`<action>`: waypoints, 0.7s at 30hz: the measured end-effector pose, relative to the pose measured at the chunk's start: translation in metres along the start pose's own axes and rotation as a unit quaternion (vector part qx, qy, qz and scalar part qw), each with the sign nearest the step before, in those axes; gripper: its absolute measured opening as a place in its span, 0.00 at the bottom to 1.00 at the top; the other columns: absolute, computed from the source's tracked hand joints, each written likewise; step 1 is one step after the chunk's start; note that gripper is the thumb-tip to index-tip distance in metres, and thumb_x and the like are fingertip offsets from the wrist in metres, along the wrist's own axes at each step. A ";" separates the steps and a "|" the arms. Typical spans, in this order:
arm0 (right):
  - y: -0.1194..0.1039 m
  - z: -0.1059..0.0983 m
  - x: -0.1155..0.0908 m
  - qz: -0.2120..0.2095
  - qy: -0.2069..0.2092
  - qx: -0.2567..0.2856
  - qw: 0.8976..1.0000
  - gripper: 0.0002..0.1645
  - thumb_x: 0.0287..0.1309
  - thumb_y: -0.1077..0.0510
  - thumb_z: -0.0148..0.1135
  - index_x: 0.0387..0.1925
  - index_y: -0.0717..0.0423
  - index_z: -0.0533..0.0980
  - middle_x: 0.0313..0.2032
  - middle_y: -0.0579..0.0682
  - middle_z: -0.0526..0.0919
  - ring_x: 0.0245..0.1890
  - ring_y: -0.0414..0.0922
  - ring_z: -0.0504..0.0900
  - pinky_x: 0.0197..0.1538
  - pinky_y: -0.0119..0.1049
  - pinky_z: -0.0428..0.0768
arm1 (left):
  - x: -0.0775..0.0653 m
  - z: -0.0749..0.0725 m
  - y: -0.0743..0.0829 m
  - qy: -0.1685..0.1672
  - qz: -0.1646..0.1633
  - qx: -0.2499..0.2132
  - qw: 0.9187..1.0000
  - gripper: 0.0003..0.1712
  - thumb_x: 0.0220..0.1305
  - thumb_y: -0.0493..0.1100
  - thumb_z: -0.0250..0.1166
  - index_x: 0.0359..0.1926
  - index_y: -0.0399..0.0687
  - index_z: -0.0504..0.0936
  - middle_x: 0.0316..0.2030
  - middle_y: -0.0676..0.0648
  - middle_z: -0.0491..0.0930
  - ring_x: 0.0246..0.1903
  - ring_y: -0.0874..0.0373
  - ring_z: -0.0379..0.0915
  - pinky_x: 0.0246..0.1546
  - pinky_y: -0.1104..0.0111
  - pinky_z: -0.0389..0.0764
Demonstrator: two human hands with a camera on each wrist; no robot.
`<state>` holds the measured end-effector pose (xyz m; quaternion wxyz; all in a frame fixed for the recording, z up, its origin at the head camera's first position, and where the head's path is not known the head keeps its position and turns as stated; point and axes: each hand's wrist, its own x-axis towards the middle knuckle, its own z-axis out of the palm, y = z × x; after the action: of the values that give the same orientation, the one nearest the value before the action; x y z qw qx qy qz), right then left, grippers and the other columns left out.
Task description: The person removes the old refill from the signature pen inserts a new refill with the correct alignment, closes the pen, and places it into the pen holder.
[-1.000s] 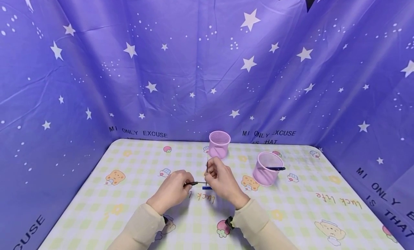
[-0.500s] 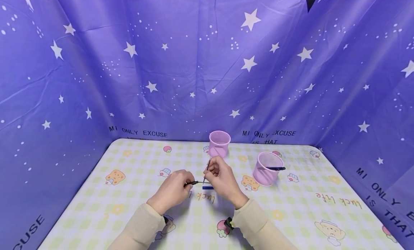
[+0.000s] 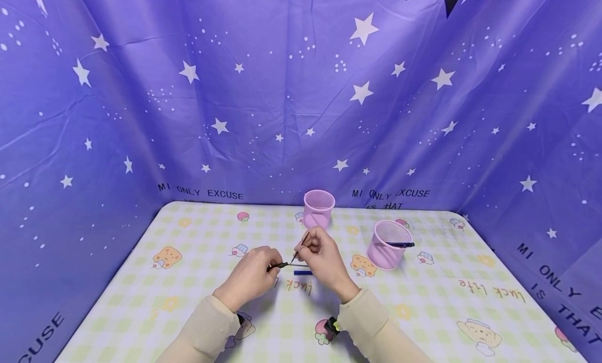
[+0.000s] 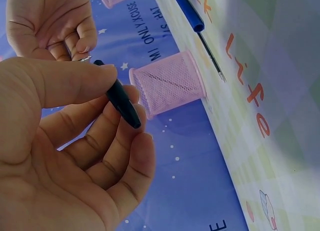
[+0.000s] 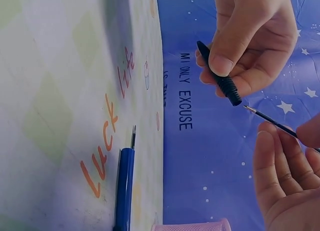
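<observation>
My left hand [image 3: 254, 271] pinches a black pen grip section [image 5: 221, 77] between thumb and fingers, its ribbed end toward my right hand. My right hand [image 3: 324, 258] holds a thin pen refill [image 5: 272, 121] slantwise, its metal point close to the open ribbed end, with a small gap showing in the right wrist view. Below the hands, a blue pen barrel [image 3: 302, 272] lies on the table. A second refill [image 4: 212, 57] lies alongside it, partly hidden by the barrel in the wrist views.
One pink mesh pen cup [image 3: 318, 217] stands at the back, just beyond my right hand. Another pink pen cup [image 3: 383, 256], to the right, has a dark pen [image 3: 401, 244] leaning over its rim. A checked cloth [image 3: 141, 311] covers the table; starry curtains [image 3: 263, 117] enclose it.
The refill in my right hand has tilted from nearly upright to slanted, its point swinging left toward the black grip section. My left hand has stayed in place.
</observation>
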<state>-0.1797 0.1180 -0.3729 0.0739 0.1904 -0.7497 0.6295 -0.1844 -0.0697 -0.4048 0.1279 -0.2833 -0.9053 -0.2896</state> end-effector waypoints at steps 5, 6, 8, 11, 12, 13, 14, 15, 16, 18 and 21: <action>0.001 0.001 0.000 0.003 0.003 0.012 1.000 0.04 0.55 0.77 0.52 0.32 0.72 0.67 0.31 0.68 0.80 0.31 0.66 0.80 0.36 0.46 0.82 | 0.000 0.000 0.001 0.001 0.000 -0.003 1.000 0.09 0.50 0.31 0.66 0.30 0.49 0.82 0.26 0.56 0.77 0.27 0.63 0.71 0.31 0.69 0.75; 0.001 0.001 0.000 0.003 0.003 0.014 1.000 0.04 0.55 0.77 0.52 0.32 0.72 0.67 0.31 0.69 0.80 0.31 0.67 0.80 0.36 0.47 0.82 | 0.000 0.000 0.001 0.001 -0.001 -0.003 1.000 0.09 0.50 0.31 0.66 0.29 0.50 0.82 0.26 0.56 0.77 0.27 0.63 0.71 0.31 0.69 0.75; 0.001 0.001 0.000 0.001 0.003 0.017 1.000 0.04 0.55 0.77 0.51 0.33 0.73 0.67 0.31 0.70 0.80 0.31 0.69 0.79 0.36 0.49 0.81 | 0.000 0.000 0.000 -0.001 -0.001 -0.004 1.000 0.09 0.50 0.31 0.66 0.29 0.50 0.82 0.26 0.56 0.77 0.27 0.63 0.71 0.31 0.68 0.75; 0.002 0.001 0.000 0.001 0.002 0.023 1.000 0.03 0.56 0.77 0.51 0.33 0.74 0.67 0.32 0.70 0.79 0.32 0.71 0.78 0.37 0.51 0.81 | 0.001 0.000 0.000 -0.002 -0.002 -0.005 1.000 0.09 0.50 0.31 0.65 0.29 0.50 0.81 0.26 0.55 0.77 0.27 0.63 0.71 0.31 0.68 0.75; 0.002 0.001 0.000 0.002 0.003 0.026 1.000 0.03 0.56 0.77 0.51 0.34 0.74 0.67 0.32 0.70 0.79 0.32 0.71 0.78 0.38 0.51 0.81 | 0.001 0.000 0.000 -0.003 -0.003 -0.006 1.000 0.09 0.50 0.31 0.65 0.29 0.49 0.81 0.26 0.55 0.77 0.28 0.63 0.71 0.31 0.68 0.75; 0.002 0.001 0.000 0.003 0.002 0.028 1.000 0.03 0.56 0.77 0.51 0.34 0.74 0.67 0.32 0.71 0.79 0.32 0.71 0.78 0.38 0.52 0.81 | 0.001 0.000 0.000 -0.003 -0.003 -0.006 1.000 0.09 0.50 0.31 0.65 0.29 0.49 0.81 0.27 0.55 0.77 0.28 0.63 0.71 0.31 0.68 0.75; 0.003 0.001 0.000 0.005 0.002 0.031 1.000 0.03 0.56 0.77 0.51 0.34 0.74 0.67 0.33 0.71 0.79 0.33 0.71 0.78 0.38 0.52 0.81 | 0.001 0.000 0.000 -0.003 -0.003 -0.006 1.000 0.09 0.50 0.31 0.65 0.29 0.49 0.81 0.27 0.55 0.77 0.28 0.63 0.71 0.31 0.68 0.75; 0.003 0.001 0.000 0.006 0.001 0.034 0.999 0.03 0.57 0.77 0.51 0.34 0.74 0.67 0.33 0.72 0.79 0.33 0.71 0.78 0.39 0.53 0.81 | 0.001 0.000 0.000 -0.003 -0.003 -0.005 1.000 0.08 0.50 0.31 0.65 0.29 0.49 0.81 0.27 0.55 0.77 0.28 0.63 0.71 0.31 0.68 0.75; 0.003 0.001 0.000 0.008 0.001 0.036 0.999 0.03 0.57 0.77 0.51 0.34 0.74 0.67 0.33 0.72 0.79 0.33 0.72 0.78 0.39 0.53 0.80 | 0.001 0.000 0.000 -0.003 -0.003 -0.005 1.000 0.08 0.50 0.31 0.65 0.29 0.49 0.81 0.27 0.55 0.77 0.28 0.63 0.71 0.31 0.68 0.75; 0.003 0.001 0.000 0.012 -0.001 0.040 0.999 0.04 0.57 0.76 0.51 0.34 0.74 0.66 0.34 0.74 0.78 0.34 0.72 0.78 0.39 0.54 0.80 | 0.001 0.000 0.000 -0.002 -0.004 -0.003 1.000 0.08 0.51 0.31 0.65 0.30 0.50 0.81 0.27 0.56 0.77 0.28 0.63 0.71 0.32 0.68 0.75; 0.002 0.002 0.000 0.015 -0.003 0.041 0.999 0.03 0.57 0.76 0.51 0.34 0.73 0.66 0.34 0.73 0.79 0.34 0.72 0.78 0.40 0.54 0.80 | 0.001 0.001 0.000 -0.001 -0.004 -0.001 1.000 0.08 0.51 0.32 0.65 0.30 0.50 0.82 0.27 0.56 0.76 0.28 0.63 0.72 0.32 0.69 0.75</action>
<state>-0.1803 0.1165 -0.3755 0.0544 0.1843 -0.7265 0.6597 -0.1850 -0.0692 -0.4050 0.1251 -0.2799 -0.9064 -0.2905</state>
